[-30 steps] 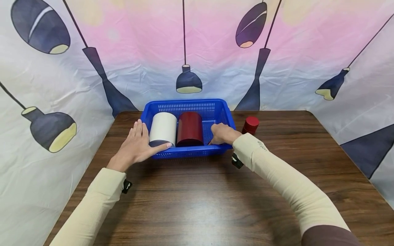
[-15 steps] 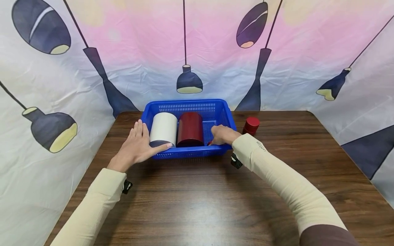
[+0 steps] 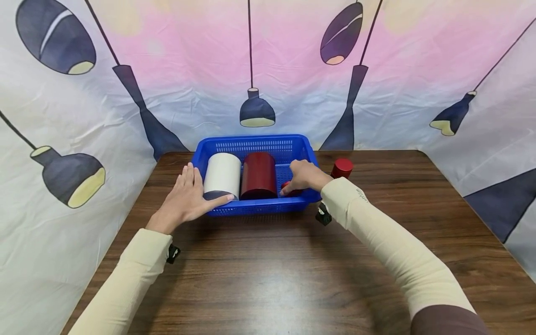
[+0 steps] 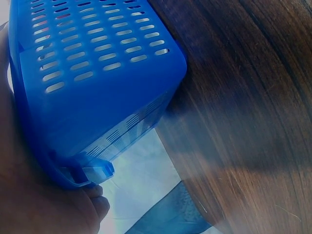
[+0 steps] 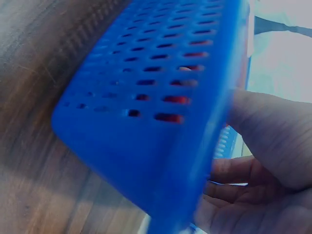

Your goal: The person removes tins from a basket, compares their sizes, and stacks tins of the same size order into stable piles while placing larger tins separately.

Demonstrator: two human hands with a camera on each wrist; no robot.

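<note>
A blue slotted plastic basket [image 3: 251, 205] stands at the back of the table. Inside, a white cylinder [image 3: 223, 174] and a dark red cylinder [image 3: 258, 174] lie side by side. My left hand [image 3: 186, 197] rests flat on the left rim, fingers straight, thumb along the front edge. My right hand [image 3: 307, 177] reaches over the right side into the basket, its thumb and fingers spread apart. Below it sits a small red object [image 3: 289, 187], mostly hidden by the hand; red [image 5: 175, 100] also shows through the slots in the right wrist view.
A small red lidded canister [image 3: 342, 168] stands on the brown wooden table [image 3: 268, 270], to the right of the basket and partly behind my right forearm. A cloth backdrop [image 3: 201, 107] with printed lamps hangs close behind the table.
My right hand has risen slightly within the basket and its fingers have spread. More of the small red object beneath it shows. The left hand and basket have stayed put.
</note>
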